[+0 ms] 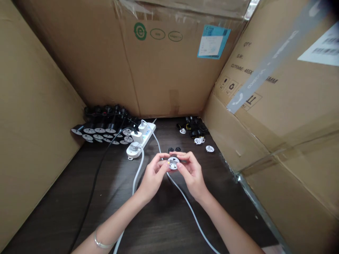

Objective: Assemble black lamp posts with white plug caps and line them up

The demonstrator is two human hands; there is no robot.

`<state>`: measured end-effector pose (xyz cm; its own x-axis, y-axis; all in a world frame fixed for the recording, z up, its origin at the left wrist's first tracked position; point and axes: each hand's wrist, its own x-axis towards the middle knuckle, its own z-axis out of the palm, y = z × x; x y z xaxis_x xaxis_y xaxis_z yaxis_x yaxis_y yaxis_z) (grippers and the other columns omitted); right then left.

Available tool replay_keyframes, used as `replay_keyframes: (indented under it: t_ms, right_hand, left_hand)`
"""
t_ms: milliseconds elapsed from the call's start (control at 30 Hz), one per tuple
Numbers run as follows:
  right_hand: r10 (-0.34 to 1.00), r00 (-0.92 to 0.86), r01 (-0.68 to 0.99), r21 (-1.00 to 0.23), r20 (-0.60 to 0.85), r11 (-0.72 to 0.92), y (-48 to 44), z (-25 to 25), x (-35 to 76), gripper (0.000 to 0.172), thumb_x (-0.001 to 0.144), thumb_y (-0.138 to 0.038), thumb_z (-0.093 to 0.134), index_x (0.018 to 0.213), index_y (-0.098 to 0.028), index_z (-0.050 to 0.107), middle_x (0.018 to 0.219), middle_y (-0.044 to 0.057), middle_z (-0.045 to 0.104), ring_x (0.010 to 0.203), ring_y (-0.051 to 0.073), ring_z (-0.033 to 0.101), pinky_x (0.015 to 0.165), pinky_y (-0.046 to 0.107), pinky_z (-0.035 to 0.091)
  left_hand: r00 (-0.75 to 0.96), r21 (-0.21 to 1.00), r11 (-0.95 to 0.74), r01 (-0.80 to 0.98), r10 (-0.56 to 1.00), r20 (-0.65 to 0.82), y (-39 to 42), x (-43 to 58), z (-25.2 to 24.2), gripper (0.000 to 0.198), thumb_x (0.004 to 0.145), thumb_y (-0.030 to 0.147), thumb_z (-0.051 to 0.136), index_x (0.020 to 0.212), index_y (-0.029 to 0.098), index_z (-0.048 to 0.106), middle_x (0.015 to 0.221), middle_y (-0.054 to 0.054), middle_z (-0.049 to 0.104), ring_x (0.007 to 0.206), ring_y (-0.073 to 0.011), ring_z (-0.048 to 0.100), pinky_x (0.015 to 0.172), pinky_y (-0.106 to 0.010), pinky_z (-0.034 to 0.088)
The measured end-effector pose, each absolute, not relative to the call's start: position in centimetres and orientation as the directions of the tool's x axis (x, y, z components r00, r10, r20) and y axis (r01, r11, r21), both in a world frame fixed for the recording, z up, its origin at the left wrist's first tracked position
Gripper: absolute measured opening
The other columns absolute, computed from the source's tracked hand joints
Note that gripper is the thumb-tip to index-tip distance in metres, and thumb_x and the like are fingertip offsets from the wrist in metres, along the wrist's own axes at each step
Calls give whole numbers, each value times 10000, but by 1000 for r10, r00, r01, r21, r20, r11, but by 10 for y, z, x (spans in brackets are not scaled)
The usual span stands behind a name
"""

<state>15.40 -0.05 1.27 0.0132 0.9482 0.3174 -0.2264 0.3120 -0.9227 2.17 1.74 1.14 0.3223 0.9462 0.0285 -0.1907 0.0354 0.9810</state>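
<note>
Left hand [153, 174] and right hand [191, 173] are closed in a fingertip pinch on the rim of a round white plug disc [173, 163], held above the table [164, 225]. Its face tilts up, with no clear long axis. Many assembled-looking discs [100, 133] lie massed back left; a few loose discs [198, 140] and black parts [194, 128] sit back right.

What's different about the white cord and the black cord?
The white cord looks thicker than the black cord. The white cord passes close by the left hand, while the black cord lies farther left. Both curve across the dark table toward the white power strip.
</note>
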Motion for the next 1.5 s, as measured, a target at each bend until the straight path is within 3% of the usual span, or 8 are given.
replay_keyframes:
  t_ms: [267, 467, 800, 1033, 1500]
  right_hand:
    - [943, 57, -189, -924, 328, 333, -3, 10, 150, 65, 847, -224, 527, 838, -189, 473, 1089, 80, 571, 919, 176, 606, 701, 298, 548]
    - [937, 41, -199, -916, 347, 348, -5, 9, 151, 11, 859, -184, 507, 865, -193, 506, 1114, 76, 568, 980, 190, 588, 720, 305, 543]
    - [953, -5, -212, -931, 304, 296, -1, 12, 156, 103, 848, -240, 531, 931, -189, 496, 1166, 99, 554, 1077, 215, 543, 781, 333, 522]
    - [963, -27, -248, -936, 266, 252, -1, 6, 151, 108, 848, -218, 521, 937, -192, 464, 1160, 89, 533, 819, 146, 616, 641, 276, 546]
    - [959, -39, -227, -937, 282, 267, 0, 6, 153, 37, 873, -198, 498, 907, -192, 486, 1084, 69, 558, 840, 145, 612, 631, 248, 544]
  left_hand:
    - [262, 970, 32, -242, 965, 33, 14, 27, 7, 221, 770, 301, 612, 896, 138, 533, 844, -39, 652, 756, -135, 621, 726, -256, 500]
    - [240, 959, 69, -275, 971, -1, 14, 27, 7, 242, 734, 287, 653, 866, 134, 519, 794, -17, 642, 688, -113, 612, 692, -244, 506]
    - [350, 970, 64, -236, 936, 24, 18, 22, 10, 170, 822, 283, 538, 916, 152, 486, 813, -19, 630, 740, -131, 598, 716, -269, 483]
    - [319, 988, 4, -152, 947, 45, 18, 21, 8, 187, 822, 303, 543, 902, 145, 482, 737, -5, 629, 683, -111, 582, 694, -244, 467]
    - [341, 993, 12, -120, 940, 30, 20, 21, 9, 209, 818, 321, 561, 887, 143, 476, 803, -26, 640, 735, -139, 626, 711, -282, 500]
